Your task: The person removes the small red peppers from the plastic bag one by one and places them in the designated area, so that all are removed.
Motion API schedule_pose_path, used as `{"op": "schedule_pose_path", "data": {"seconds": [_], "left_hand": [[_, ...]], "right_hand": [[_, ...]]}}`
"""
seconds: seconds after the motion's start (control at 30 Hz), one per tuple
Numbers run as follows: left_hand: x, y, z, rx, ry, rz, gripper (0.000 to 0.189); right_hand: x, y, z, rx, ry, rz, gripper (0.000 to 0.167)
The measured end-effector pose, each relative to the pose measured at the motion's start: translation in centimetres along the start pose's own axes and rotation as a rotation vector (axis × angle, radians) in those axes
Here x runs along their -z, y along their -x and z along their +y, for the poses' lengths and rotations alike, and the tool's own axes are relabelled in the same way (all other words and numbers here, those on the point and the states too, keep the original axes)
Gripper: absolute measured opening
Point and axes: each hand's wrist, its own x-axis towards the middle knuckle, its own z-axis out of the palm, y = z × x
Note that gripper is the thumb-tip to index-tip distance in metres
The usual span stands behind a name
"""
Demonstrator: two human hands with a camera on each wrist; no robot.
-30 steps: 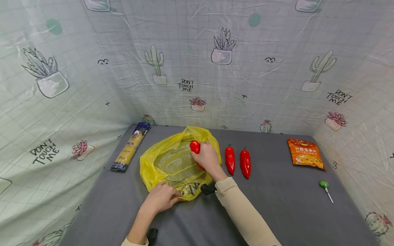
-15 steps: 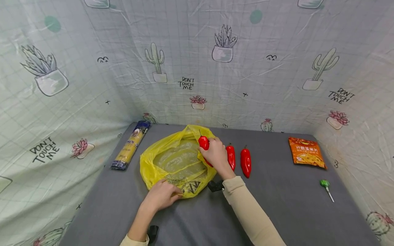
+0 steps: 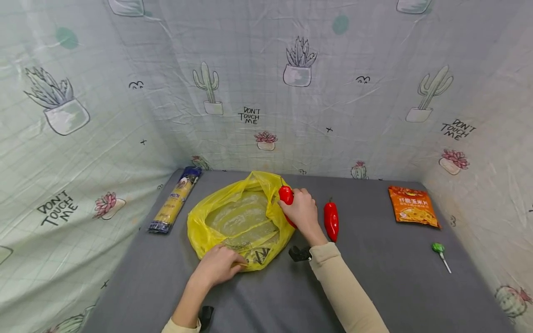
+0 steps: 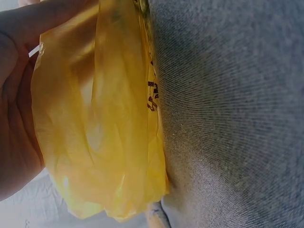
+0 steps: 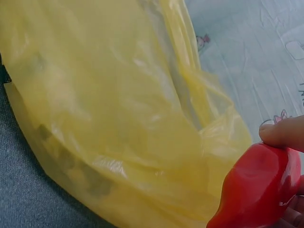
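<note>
My right hand (image 3: 303,210) grips a glossy red chili pepper (image 3: 286,196), its stem pointing away from me, at the right rim of a yellow plastic bag (image 3: 200,221). In the right wrist view the thumb presses on the pepper (image 5: 259,187), beside the bag's wall (image 5: 118,109). The bag lies with its mouth spread wide, facing up. My left hand (image 3: 220,264) pinches its near rim; in the left wrist view the yellow film (image 4: 109,123) hangs from the fingers. Another red pepper (image 3: 331,221) lies on the table, right of my right hand.
A spaghetti pack (image 3: 175,201) lies left of the bag on the grey table (image 3: 374,277). On the right are an orange snack packet (image 3: 413,207) and a green lollipop (image 3: 438,248). A cactus-printed cloth (image 3: 266,55) rises behind and at the sides.
My right hand has carried the pepper rightward from over the bag's mouth to its right rim. It now covers one of the two loose peppers. The left hand has stayed put.
</note>
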Motion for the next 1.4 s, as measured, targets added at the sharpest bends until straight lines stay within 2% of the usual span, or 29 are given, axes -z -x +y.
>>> {"op": "schedule_pose_path", "data": {"seconds": [0.33,0.97,1.2,1.4], "left_hand": [[-0.2,0.2,0.0,-0.02,-0.005,0.021,0.013],[-0.3,0.0,0.0,-0.031,0.002,0.036,0.013],[-0.5,-0.2,0.1,-0.058,0.005,0.053,0.012],[-0.6,0.0,0.1,-0.053,0.002,0.056,0.012]], "right_hand": [[0.2,0.3,1.6,-0.049,-0.005,0.009,0.053],[2.4,0.8,5.4,-0.145,-0.02,0.03,0.059],[3.1,1.2,7.4,-0.167,-0.001,0.051,0.06],[3.7,1.3,8.6,-0.173,0.016,0.056,0.062]]}}
